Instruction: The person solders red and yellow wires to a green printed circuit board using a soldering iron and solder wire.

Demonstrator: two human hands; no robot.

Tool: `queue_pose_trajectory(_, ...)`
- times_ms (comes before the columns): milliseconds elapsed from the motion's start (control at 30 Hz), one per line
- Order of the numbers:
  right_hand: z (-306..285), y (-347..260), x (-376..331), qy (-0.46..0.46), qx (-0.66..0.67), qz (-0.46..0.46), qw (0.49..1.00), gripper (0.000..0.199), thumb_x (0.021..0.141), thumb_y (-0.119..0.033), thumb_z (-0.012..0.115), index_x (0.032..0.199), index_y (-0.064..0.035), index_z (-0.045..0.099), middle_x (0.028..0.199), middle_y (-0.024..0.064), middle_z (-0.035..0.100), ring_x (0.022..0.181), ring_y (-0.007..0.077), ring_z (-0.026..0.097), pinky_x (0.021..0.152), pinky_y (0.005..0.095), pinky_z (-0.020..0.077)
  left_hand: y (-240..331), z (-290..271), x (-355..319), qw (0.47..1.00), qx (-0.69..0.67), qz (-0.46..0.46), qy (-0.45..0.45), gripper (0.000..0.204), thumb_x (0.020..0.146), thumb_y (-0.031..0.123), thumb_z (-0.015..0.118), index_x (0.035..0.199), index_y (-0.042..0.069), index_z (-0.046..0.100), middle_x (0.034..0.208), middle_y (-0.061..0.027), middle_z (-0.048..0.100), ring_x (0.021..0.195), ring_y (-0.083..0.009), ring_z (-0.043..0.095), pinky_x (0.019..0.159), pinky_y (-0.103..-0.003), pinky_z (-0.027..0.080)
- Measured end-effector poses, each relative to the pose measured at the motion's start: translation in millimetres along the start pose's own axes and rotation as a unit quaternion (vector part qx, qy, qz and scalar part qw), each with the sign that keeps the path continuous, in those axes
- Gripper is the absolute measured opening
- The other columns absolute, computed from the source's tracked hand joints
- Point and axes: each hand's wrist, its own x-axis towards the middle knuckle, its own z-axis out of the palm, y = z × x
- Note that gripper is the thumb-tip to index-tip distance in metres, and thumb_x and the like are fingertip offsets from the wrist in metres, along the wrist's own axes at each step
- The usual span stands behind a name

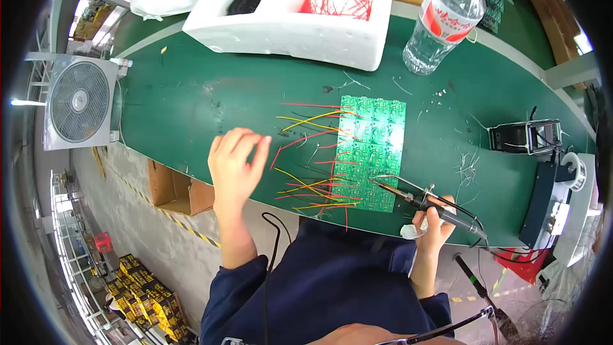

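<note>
My right hand [434, 222] grips a soldering iron [414, 200] that has a thin metal feed tube along its top. The iron's tip touches or hovers just over the lower part of a green circuit board panel [377, 134]; which, I cannot tell. Something white and crumpled [408, 232] shows by that hand. Red and yellow wires [310, 182] stick out from the panel's left side. Left of them, my left hand [236, 160] is raised over the table, its fingers loosely bent and the thumb apart. No object shows in it.
At the back stand a white foam box [294, 41] with dark and red wires and a water bottle [444, 19]. A fan [80, 102] is at the left edge. To the right are wire scraps [468, 167], a black iron stand [525, 137] and a solder spool [575, 172].
</note>
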Motion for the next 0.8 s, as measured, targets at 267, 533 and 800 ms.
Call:
queue_pose_trajectory(267, 1.7, 1.1, -4.1, 0.008, -0.016, -0.011, 1.000, 0.013, 0.074, -0.008, 0.051, 0.082, 0.0018, 0.046, 0.064, 0.0045, 0.041, 0.038, 0.0089, 0.042, 0.028, 0.0167, 0.0257, -17.7, -20.5, 72.7, 0.999, -0.030, -0.001, 0.027, 0.007, 0.068, 0.008, 0.057, 0.074, 0.005, 0.054, 0.065, -0.0029, 0.053, 0.055, -0.0136, 0.047, 0.057, -0.025, 0.036)
queue_pose_trajectory(533, 2.6, -5.8, -2.6, 0.015, 0.008, 0.015, 1.000, 0.012, 0.073, -0.004, 0.050, 0.083, 0.0008, 0.045, 0.059, 0.0078, 0.045, 0.038, 0.0095, 0.043, 0.031, 0.0170, 0.0286, -48.1, 4.7, 217.4, 0.995, -0.087, 0.025, 0.033, 0.013, 0.069, 0.013, 0.052, 0.077, 0.004, 0.056, 0.069, -0.0079, 0.057, 0.061, -0.0192, 0.053, 0.057, -0.028, 0.041)
queue_pose_trajectory(800, 3.0, -6.7, -2.4, 0.036, 0.014, 0.029, 0.999, 0.014, 0.071, -0.001, 0.051, 0.084, 0.0015, 0.046, 0.054, 0.0096, 0.049, 0.041, 0.0108, 0.046, 0.036, 0.0177, 0.0334, -38.8, 62.7, 328.2, 0.990, 0.097, 0.026, -0.099, 0.019, 0.069, 0.015, 0.048, 0.084, 0.005, 0.056, 0.076, -0.0134, 0.057, 0.073, -0.0261, 0.055, 0.064, -0.032, 0.042)
